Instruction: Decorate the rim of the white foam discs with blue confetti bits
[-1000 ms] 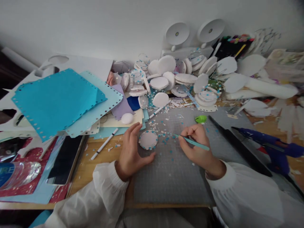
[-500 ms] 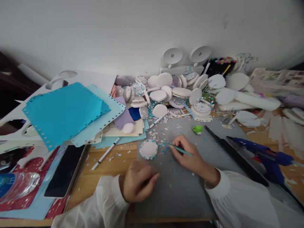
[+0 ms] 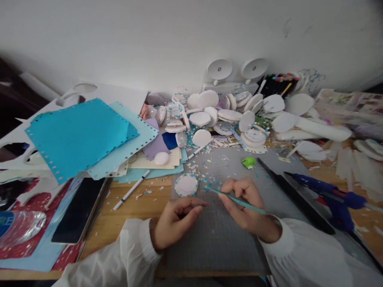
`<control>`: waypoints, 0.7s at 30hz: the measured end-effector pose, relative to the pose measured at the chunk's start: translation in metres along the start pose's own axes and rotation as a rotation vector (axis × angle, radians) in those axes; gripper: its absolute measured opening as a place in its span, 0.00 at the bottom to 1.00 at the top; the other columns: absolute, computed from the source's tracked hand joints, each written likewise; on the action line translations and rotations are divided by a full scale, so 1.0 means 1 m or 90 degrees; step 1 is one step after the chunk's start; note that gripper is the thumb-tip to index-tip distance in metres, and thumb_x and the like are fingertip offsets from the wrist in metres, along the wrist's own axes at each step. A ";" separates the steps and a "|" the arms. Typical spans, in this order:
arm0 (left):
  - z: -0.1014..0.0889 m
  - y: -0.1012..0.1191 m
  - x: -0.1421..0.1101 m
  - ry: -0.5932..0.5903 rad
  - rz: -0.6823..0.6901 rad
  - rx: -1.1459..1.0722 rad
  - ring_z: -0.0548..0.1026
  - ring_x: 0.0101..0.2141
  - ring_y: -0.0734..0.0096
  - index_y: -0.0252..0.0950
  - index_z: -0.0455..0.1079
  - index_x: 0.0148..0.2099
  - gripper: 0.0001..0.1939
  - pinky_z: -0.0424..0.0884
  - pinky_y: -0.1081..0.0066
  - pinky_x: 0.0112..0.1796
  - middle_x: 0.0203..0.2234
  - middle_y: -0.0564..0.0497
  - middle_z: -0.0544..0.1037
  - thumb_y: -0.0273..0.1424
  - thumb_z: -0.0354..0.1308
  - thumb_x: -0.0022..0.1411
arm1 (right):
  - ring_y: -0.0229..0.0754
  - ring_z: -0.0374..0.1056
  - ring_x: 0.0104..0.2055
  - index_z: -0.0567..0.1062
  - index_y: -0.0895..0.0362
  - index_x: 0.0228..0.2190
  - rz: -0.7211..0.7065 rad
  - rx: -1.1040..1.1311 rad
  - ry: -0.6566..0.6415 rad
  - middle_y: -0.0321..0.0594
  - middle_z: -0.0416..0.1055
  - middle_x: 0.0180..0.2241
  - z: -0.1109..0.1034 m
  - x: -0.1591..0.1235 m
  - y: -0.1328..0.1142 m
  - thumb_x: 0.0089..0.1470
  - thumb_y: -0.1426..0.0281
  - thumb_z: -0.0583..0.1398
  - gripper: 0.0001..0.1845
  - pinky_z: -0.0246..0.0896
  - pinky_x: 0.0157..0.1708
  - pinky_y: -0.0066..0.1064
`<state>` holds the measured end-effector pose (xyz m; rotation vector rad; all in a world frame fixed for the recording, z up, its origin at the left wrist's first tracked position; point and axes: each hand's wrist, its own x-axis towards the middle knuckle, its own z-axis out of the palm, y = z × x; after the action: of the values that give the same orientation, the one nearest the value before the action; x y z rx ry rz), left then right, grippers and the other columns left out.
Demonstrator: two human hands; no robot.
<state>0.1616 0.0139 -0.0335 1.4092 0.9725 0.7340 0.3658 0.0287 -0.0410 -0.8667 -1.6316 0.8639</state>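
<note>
My right hand (image 3: pixel 243 203) is closed around a thin teal stick tool (image 3: pixel 236 200), whose tip points left toward a small white foam disc (image 3: pixel 186 184) edged with blue bits. The disc lies on a grey cutting mat (image 3: pixel 221 235). Just below the disc rests my left hand (image 3: pixel 176 219), holding nothing, its fingers loosely curled with the index finger stretched right toward the tool's tip. Small blue and white paper bits are scattered on the mat around the disc.
A pile of white foam discs (image 3: pixel 209 113) sits at the back. Blue perforated paper sheets (image 3: pixel 80 135) lie at left above a black phone (image 3: pixel 79 209). A blue glue gun (image 3: pixel 329 193) and a black ruler (image 3: pixel 293 199) lie at right. A green object (image 3: pixel 248 162) is on the mat.
My left hand left the disc's side, pulled back toward me as a loose fist, and now stretches its index finger right. The right hand drew the tool slightly nearer to me.
</note>
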 end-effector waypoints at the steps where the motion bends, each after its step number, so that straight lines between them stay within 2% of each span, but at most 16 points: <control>1: 0.000 0.000 0.001 -0.009 -0.025 -0.026 0.54 0.14 0.82 0.28 0.72 0.45 0.24 0.48 0.78 0.15 0.12 0.59 0.57 0.45 0.51 0.63 | 0.35 0.57 0.27 0.53 0.52 0.30 -0.004 0.028 -0.013 0.32 0.60 0.27 0.001 -0.001 -0.004 0.53 0.80 0.55 0.15 0.54 0.27 0.29; 4: 0.001 -0.001 0.001 -0.011 -0.054 -0.088 0.55 0.12 0.83 0.27 0.70 0.47 0.27 0.50 0.80 0.14 0.12 0.60 0.57 0.48 0.53 0.61 | 0.35 0.55 0.27 0.53 0.53 0.30 -0.021 0.055 -0.063 0.31 0.58 0.25 0.004 -0.003 -0.014 0.52 0.82 0.55 0.16 0.53 0.28 0.30; 8: 0.002 -0.001 0.000 0.009 -0.055 -0.117 0.56 0.12 0.84 0.27 0.70 0.44 0.25 0.52 0.82 0.14 0.13 0.60 0.59 0.47 0.55 0.60 | 0.34 0.53 0.25 0.52 0.53 0.29 -0.015 0.074 -0.114 0.31 0.58 0.24 0.006 -0.004 -0.019 0.52 0.83 0.54 0.16 0.51 0.27 0.30; 12: 0.003 -0.002 0.000 0.003 -0.039 -0.141 0.56 0.11 0.85 0.28 0.70 0.40 0.22 0.51 0.83 0.13 0.12 0.61 0.59 0.45 0.55 0.61 | 0.35 0.53 0.26 0.52 0.52 0.30 0.016 0.104 -0.117 0.31 0.57 0.25 0.006 -0.006 -0.018 0.52 0.82 0.54 0.16 0.50 0.27 0.30; 21: 0.001 -0.001 0.002 0.004 -0.033 -0.144 0.56 0.11 0.85 0.27 0.71 0.39 0.21 0.50 0.83 0.14 0.12 0.60 0.59 0.44 0.55 0.61 | 0.35 0.54 0.27 0.53 0.52 0.31 0.051 0.145 -0.085 0.31 0.58 0.26 0.005 -0.005 -0.019 0.55 0.80 0.53 0.14 0.51 0.28 0.30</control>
<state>0.1633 0.0156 -0.0347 1.1821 0.8973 0.7843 0.3595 0.0148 -0.0280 -0.7311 -1.5837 1.1605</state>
